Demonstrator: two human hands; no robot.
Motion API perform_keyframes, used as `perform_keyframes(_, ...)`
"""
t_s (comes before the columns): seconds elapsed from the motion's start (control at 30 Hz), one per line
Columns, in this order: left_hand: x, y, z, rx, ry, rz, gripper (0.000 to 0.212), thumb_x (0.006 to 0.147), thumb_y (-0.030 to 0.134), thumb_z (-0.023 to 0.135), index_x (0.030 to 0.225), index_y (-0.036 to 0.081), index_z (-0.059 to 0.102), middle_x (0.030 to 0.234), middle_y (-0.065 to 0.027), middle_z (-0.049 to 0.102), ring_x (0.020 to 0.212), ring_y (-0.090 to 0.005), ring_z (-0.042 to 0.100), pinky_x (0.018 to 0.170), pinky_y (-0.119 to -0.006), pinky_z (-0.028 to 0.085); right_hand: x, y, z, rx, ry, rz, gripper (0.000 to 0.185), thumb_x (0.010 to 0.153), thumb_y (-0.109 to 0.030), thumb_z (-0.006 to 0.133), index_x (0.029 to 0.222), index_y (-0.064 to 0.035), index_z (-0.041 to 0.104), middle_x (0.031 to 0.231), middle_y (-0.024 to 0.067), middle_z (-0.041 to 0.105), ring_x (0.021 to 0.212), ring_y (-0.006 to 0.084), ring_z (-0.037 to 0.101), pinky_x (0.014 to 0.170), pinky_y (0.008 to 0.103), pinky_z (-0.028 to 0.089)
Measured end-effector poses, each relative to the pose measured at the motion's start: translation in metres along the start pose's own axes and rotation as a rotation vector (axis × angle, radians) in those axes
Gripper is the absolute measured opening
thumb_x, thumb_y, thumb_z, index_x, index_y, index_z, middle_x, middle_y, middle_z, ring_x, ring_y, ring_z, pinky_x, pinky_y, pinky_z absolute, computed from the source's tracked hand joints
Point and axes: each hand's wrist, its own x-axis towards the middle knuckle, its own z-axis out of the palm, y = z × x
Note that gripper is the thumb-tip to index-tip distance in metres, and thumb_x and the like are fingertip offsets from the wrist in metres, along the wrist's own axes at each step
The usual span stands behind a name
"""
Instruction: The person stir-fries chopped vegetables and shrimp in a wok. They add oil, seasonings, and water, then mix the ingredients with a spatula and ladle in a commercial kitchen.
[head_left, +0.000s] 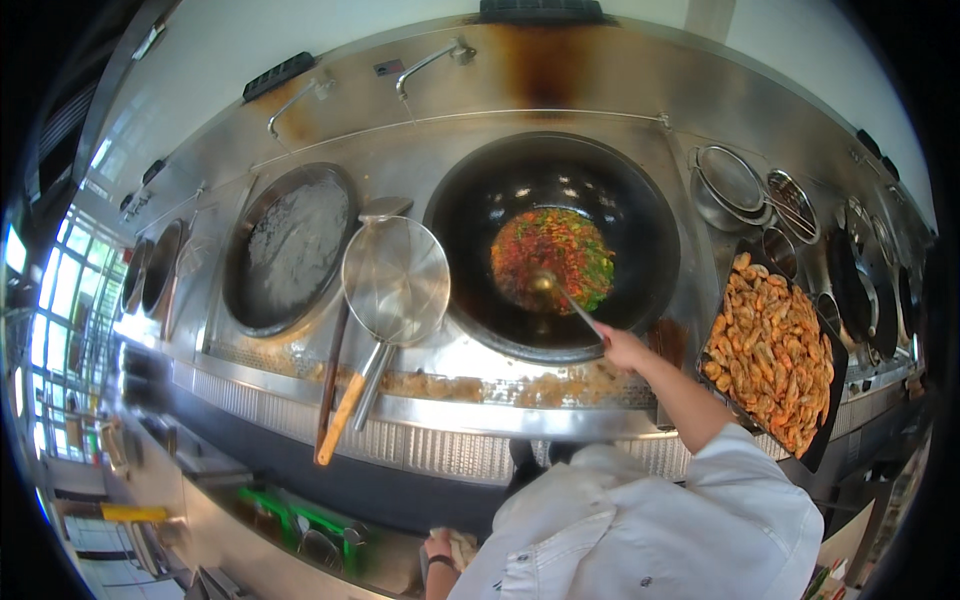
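My right hand (624, 349) grips the handle of a metal ladle (545, 282), whose bowl rests among chopped red and green peppers (559, 244) in oil at the bottom of a large black wok (480, 187). Low in the picture, my left hand (441, 546), with a dark band at the wrist, is closed around a pale cloth (463, 550), away from the range. A black tray (838, 375) heaped with cooked shrimp (776, 345) stands to the right of the wok.
Left of the wok lies a round wire strainer (396, 281), its handle over the range edge beside a wooden-handled tool (341, 420). A second wok (240, 300) holds whitish liquid. Metal strainers and bowls (724, 184) stand at back right. Water taps (424, 64) project from the backsplash.
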Motion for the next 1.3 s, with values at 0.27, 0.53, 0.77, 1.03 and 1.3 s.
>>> perform_keyframes(0.27,0.049,-0.067,-0.006,0.532,-0.174,0.183,0.06,0.083,0.06,0.05,0.107,0.007,0.066,0.098,-0.0158,0.068,0.097,-0.0352,0.063,0.075,-0.047,0.049,0.111,-0.086,-0.013,0.069,0.106,0.015,0.071,0.08,-0.005,0.05,0.147,-0.0212,0.031,0.086,0.0234,0.066,0.068,0.0322,0.067,0.06,0.0399,0.055)
perform_keyframes(0.53,0.094,0.16,0.094,0.606,-0.333,0.662,0.057,0.081,0.057,0.055,0.102,0.005,0.067,0.094,-0.0179,0.068,0.095,-0.0345,0.065,0.075,-0.046,0.05,0.006,-0.012,-0.034,-0.37,-0.045,-0.167,0.069,0.08,-0.009,0.053,0.144,-0.0323,0.039,0.099,0.0192,0.065,0.09,0.0359,0.064,0.076,0.0461,0.051)
perform_keyframes(0.77,0.069,0.266,0.185,0.807,-0.429,0.932,0.055,0.079,0.053,0.059,0.098,0.002,0.067,0.091,-0.0197,0.068,0.093,-0.0339,0.066,0.075,-0.044,0.05,-0.07,0.03,-0.109,-0.675,0.159,-0.166,0.013,0.075,-0.014,0.061,0.084,-0.0141,0.071,0.085,0.0098,0.07,0.085,0.0314,0.067,0.067,0.0441,0.054)
perform_keyframes(1.03,0.1,0.199,0.09,0.757,-0.43,0.715,0.053,0.077,0.05,0.064,0.094,0.0,0.068,0.087,-0.0217,0.069,0.091,-0.0332,0.067,0.075,-0.043,0.051,-0.03,0.021,-0.103,-0.574,0.085,-0.013,0.019,0.079,-0.019,0.058,0.088,-0.0115,0.073,0.09,0.0117,0.071,0.086,0.0294,0.068,0.067,0.0421,0.055)
perform_keyframes(1.3,0.079,0.092,0.009,0.632,-0.319,0.416,0.051,0.076,0.047,0.067,0.092,-0.002,0.068,0.085,-0.023,0.069,0.089,-0.0333,0.068,0.075,-0.042,0.051,0.154,-0.011,-0.009,-0.077,0.288,0.083,0.058,0.091,-0.012,0.044,0.147,-0.0209,0.031,0.096,0.0183,0.067,0.084,0.0327,0.067,0.073,0.0444,0.053)
